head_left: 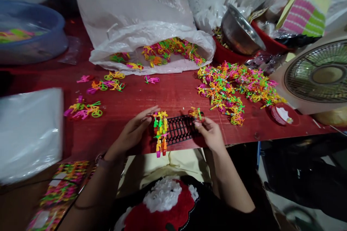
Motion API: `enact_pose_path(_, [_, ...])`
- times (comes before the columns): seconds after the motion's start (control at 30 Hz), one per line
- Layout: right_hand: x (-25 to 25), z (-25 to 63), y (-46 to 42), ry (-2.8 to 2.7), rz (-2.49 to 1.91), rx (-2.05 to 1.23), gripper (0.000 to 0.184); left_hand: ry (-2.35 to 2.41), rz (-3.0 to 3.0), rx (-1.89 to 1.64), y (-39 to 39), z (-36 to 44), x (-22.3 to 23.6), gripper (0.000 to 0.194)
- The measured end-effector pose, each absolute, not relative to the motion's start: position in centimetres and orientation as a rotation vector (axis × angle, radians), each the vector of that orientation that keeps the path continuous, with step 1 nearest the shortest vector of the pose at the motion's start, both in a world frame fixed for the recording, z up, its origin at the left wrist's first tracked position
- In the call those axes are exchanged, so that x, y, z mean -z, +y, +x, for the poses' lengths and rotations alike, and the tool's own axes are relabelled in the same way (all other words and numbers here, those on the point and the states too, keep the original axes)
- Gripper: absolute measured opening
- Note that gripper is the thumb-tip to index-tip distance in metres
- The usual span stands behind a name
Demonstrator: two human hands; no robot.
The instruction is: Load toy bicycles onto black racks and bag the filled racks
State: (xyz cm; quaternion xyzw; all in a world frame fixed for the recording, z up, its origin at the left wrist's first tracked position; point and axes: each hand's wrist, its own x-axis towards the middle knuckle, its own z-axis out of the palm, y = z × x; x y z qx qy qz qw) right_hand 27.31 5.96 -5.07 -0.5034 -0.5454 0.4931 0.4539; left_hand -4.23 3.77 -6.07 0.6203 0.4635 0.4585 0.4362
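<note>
toy (196, 113) pinched by right hand (210, 132) at black rack (180, 129), right end | left hand (132, 131) by lined-up toys (161, 128), grip can't be told | toy judged light, stiff; best held by body

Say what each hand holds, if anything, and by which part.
The right hand pinches a colorful toy, seemingly by its near end; for the left hand, I can't tell.

Over at the right end of the counter (173, 92) I see a pale fan (325, 74) with a round grille. A small red cup (275, 117) with something white inside sits just beside it. Farther back, a steel bowl (240, 30) tilts over a red basin (227, 56), and to its right is a red-topped, house-shaped object (303, 13) with pink and green patches.
</note>
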Motion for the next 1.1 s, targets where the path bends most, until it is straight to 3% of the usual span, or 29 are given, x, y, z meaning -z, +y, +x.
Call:
enact_pose_path(0.1, [6.2,25.0,5.1,-1.374,-1.162,-1.267,0.033,1.222,1.685,-1.184,3.8,-4.2,5.8,0.035])
enact_pose_path(0.27, [7.6,23.9,4.6,-1.453,-1.147,-1.154,0.023,1.396,1.787,-1.215,3.7,-4.3,6.1,0.033])
enact_pose_path(0.47, [6.5,23.8,4.0,-1.511,-1.171,-1.117,0.025,1.470,1.827,-1.217,3.5,-4.0,6.4,0.029])
enact_pose_path(0.73, [6.0,21.6,1.8,-1.680,-1.000,-1.254,0.021,1.493,1.680,-1.224,1.8,-4.1,6.8,0.042])
enact_pose_path(0.9, [6.9,20.7,1.1,-1.953,-0.807,-1.028,0.018,1.504,1.611,-1.198,-0.3,-3.9,5.8,0.040])
enact_pose_path(1.1, [7.0,20.7,1.2,-1.585,-1.094,-0.992,0.013,1.421,1.549,-1.042,-2.1,-3.9,7.5,0.039])
